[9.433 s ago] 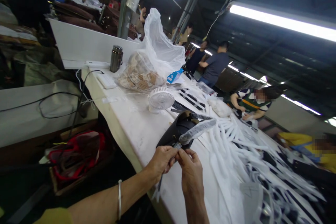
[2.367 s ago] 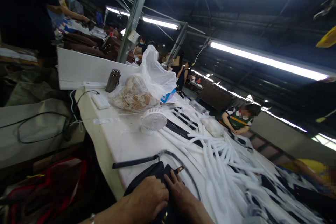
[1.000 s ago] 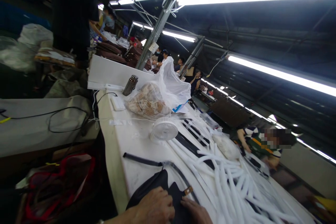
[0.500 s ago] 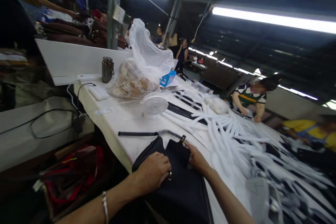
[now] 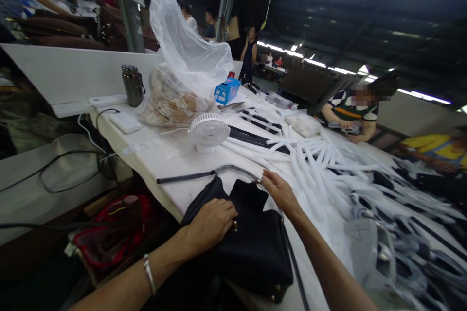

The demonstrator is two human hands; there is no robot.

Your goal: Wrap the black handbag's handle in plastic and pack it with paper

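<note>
A black handbag (image 5: pixel 251 248) with small gold fittings lies tilted at the table's near edge. My left hand (image 5: pixel 213 218) is closed over its upper left side, fingers curled beside a gold fitting (image 5: pixel 235 226). My right hand (image 5: pixel 280 193) is at the bag's far right corner, fingers stretched out, close to the flap (image 5: pixel 248 197). Whether those fingertips touch the bag is unclear. Behind the flap, a plastic-wrapped handle (image 5: pixel 237 169) arches over the table, and a dark strap end (image 5: pixel 184 177) points left from it.
A white fan (image 5: pixel 209 131) stands beyond the bag. Behind it are a clear plastic sack (image 5: pixel 175 97), a blue box (image 5: pixel 226 91) and a dark flask (image 5: pixel 132 85). White foam tubes (image 5: pixel 310 175) and wrapped handles spread rightward. Two people work across the table.
My right hand has come off the flap's metal clasp, its fingers straightening. The flap has settled backward. My left hand stays on the bag, and the camera view has shifted.
</note>
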